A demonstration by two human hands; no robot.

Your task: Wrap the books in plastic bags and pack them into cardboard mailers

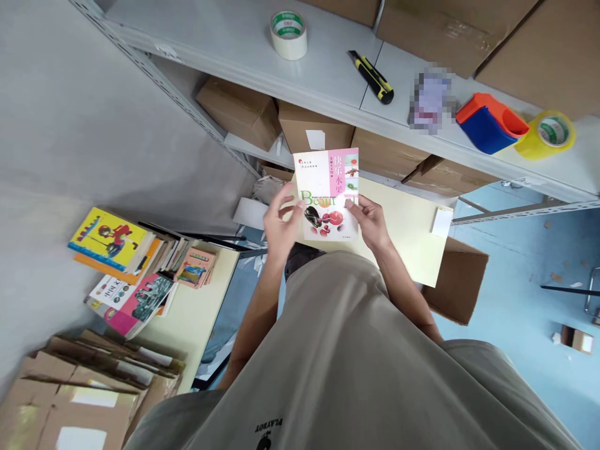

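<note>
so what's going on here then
A person is holding up a thin book with a fruit cover over a pale table. The right hand grips its right edge, thumb on the front; the left hand is loosely open at the left edge, and whether it touches is hard to tell. The book looks closed, cover facing up. A white tape roll and a cutter lie on the shelf beyond, and more books are piled off to the left.
</note>
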